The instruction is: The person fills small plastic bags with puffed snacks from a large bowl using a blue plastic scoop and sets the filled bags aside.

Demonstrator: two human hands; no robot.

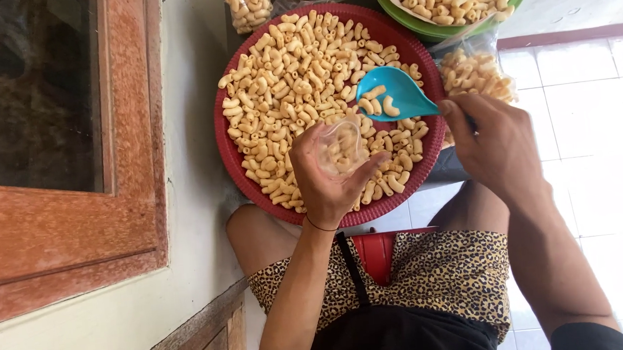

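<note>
While the left hand (330, 177) grips a seemingly clear bag (340, 147), right-hand fingers (461, 113) pinch a blue scoop (393, 92) of macaroni.

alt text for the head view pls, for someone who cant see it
A seated person's right hand holds a blue scoop with a few macaroni pieces over a red tray of macaroni, while the left hand holds a small clear bag open beside it. Filled bags and a green bowl lie beyond.

Red tray (238, 165) on white tiled floor (601, 140)
</note>
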